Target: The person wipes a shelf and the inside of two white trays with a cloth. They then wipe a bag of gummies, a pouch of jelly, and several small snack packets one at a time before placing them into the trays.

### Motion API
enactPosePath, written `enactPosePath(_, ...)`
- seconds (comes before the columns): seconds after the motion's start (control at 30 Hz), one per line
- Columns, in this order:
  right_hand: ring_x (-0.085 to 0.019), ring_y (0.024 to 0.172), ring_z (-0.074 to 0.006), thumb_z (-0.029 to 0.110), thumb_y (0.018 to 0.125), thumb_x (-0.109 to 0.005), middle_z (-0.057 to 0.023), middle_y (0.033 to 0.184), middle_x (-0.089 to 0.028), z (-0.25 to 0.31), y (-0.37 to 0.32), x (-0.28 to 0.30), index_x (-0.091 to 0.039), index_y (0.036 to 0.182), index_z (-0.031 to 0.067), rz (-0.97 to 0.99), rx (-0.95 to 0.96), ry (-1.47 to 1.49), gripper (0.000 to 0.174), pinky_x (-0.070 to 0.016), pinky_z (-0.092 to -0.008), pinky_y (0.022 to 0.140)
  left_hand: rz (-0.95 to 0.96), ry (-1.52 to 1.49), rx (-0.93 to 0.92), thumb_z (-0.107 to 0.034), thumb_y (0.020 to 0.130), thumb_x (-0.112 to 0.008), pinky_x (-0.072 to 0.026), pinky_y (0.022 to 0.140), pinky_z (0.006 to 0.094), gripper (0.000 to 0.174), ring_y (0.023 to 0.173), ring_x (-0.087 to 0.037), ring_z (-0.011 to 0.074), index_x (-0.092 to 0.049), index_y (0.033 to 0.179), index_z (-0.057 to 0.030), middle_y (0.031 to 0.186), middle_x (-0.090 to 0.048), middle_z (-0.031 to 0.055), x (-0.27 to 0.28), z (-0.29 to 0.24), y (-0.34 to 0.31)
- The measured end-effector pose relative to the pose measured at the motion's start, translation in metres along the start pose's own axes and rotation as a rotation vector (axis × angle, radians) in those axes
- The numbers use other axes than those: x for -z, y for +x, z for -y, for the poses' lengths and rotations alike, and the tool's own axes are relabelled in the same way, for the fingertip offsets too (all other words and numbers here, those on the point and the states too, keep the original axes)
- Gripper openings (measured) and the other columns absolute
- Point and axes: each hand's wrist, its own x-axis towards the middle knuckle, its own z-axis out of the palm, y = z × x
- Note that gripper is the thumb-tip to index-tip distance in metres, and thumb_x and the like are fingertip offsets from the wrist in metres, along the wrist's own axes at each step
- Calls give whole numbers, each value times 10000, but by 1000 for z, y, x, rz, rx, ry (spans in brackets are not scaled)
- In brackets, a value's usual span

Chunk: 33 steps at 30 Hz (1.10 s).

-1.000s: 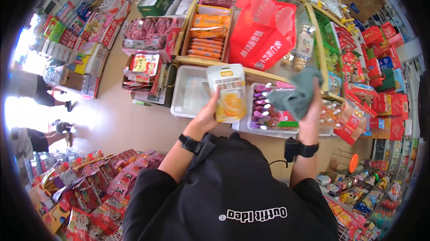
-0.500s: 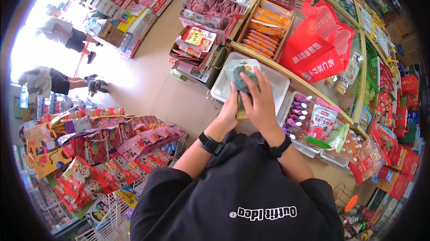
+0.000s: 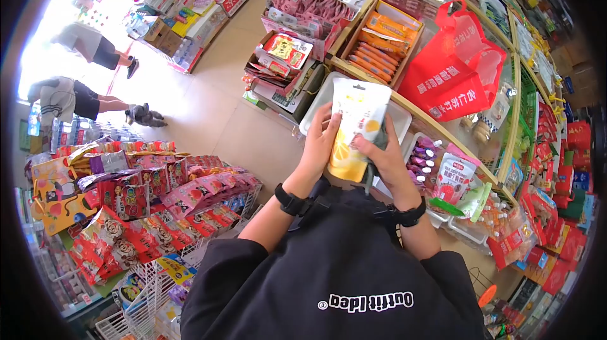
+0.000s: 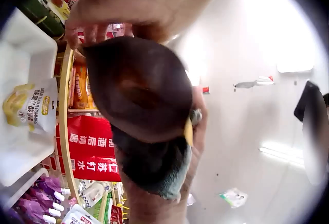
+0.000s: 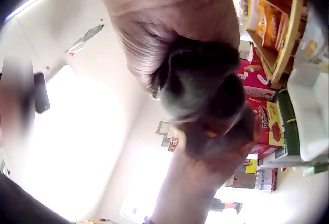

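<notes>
A white and yellow gummies pouch [image 3: 365,109] is held up in front of the chest, over a white tray [image 3: 397,123]. My left hand [image 3: 321,139] grips its left side, the thumb on its front. On the right, my right hand [image 3: 387,155] pinches the pouch with its thumb across the front. A dark green cloth [image 5: 193,87] is bunched in that hand, mostly hidden behind the pouch in the head view. The left wrist view looks at the pouch's dark underside [image 4: 139,87]. There, another gummies pouch [image 4: 36,105] lies in the tray.
Right of the tray are purple spouted pouches [image 3: 422,158] and a berry pouch [image 3: 454,177]. A red bag [image 3: 450,84] and a box of orange packets [image 3: 381,43] stand behind on the wooden shelf. Snack racks [image 3: 136,204] fill the left; two people are beyond.
Both hands first held pouch and cloth apart, then came together with the cloth over the pouch. Now the pouch is raised, its front bare and the cloth behind its right edge. The view swung left.
</notes>
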Motion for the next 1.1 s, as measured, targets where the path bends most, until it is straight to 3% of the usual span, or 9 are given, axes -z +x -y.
enactPosePath(0.07, -532, 1134, -180, 107, 800, -709, -107, 1251, -532, -7, 2, 2, -378, 1369, 17, -42, 172, -189, 664, -413, -323, 989, -93, 117, -21, -240, 995, -516, -486, 827, 272, 410, 1011, -556, 150, -407, 1347, -59, 1146, -572, 110, -11, -6, 0)
enactPosePath(0.2, -506, 1187, -260, 184, 816, -710, -157, 1254, -541, -9, -2, -1, -412, 1358, 23, -263, 374, -398, 639, -385, -369, 1020, 192, -390, 70, -499, 1009, -329, -388, 1012, 327, 636, 1174, -498, 188, -257, 1461, -58, 1351, -464, 120, -36, -16, -6)
enactPosePath(0.23, -440, 1250, -337, 281, 823, -705, -184, 1273, -523, 1, -7, 0, -424, 1362, 37, -293, 339, -582, 655, -337, -412, 1055, 251, -281, 71, -668, 947, -196, -257, 1121, 364, 806, 1343, -364, 230, -148, 1505, -88, 1435, -402, 104, -39, -12, -8)
enactPosePath(0.37, -369, 1302, -401, 426, 869, -605, -225, 1427, -369, 1, -13, 7, -433, 1393, 122, -134, 491, -730, 630, -289, -448, 1084, 322, -275, 372, -680, 935, -239, -349, 1092, 401, 774, 1319, -416, 256, -274, 1477, -129, 1444, -403, 104, -45, -31, -17)
enactPosePath(0.47, -369, 1297, -433, 306, 867, -626, -223, 1421, -373, 5, -21, 1, -500, 1342, 142, -149, 618, -1004, 519, -312, -495, 1069, 313, -385, 447, -713, 914, -240, -391, 1060, 431, 778, 1330, -404, 269, -295, 1475, -176, 1469, -371, 108, -47, -29, -15)
enactPosePath(0.63, -388, 1273, -451, 127, 856, -629, -222, 1403, -392, 11, -21, 24, -517, 1324, 152, -341, 715, -1046, 482, -336, -495, 1055, 600, -229, 378, -679, 894, -394, -393, 1065, 440, 842, 1336, -400, 286, -212, 1487, -110, 1470, -357, 137, -48, -9, -10)
enactPosePath(0.73, -418, 1259, -427, 88, 880, -598, -217, 1399, -399, 22, -18, 32, -513, 1325, 147, -481, 660, -975, 457, -361, -456, 1044, 625, -155, 426, -651, 889, -420, -408, 1053, 435, 822, 1302, -442, 291, -231, 1478, -110, 1444, -394, 137, -60, -11, -9)
enactPosePath(0.87, -460, 1236, -388, 95, 914, -567, -209, 1363, -434, 20, -24, 34, -508, 1322, 133, -452, 536, -789, 414, -396, -416, 1019, 415, -388, 556, -660, 901, -327, -439, 1016, 436, 770, 1252, -493, 289, -344, 1430, -101, 1396, -451, 146, -75, -11, -8)
enactPosePath(1.1, -446, 1241, -435, 96, 840, -654, -215, 1353, -445, 8, -67, 24, -547, 1277, 135, -225, 565, -1096, 452, -415, -462, 1007, 481, -606, 585, -709, 893, -227, -426, 1026, 461, 839, 1216, -505, 363, -388, 1401, -60, 1334, -506, 168, -84, -10, 0)
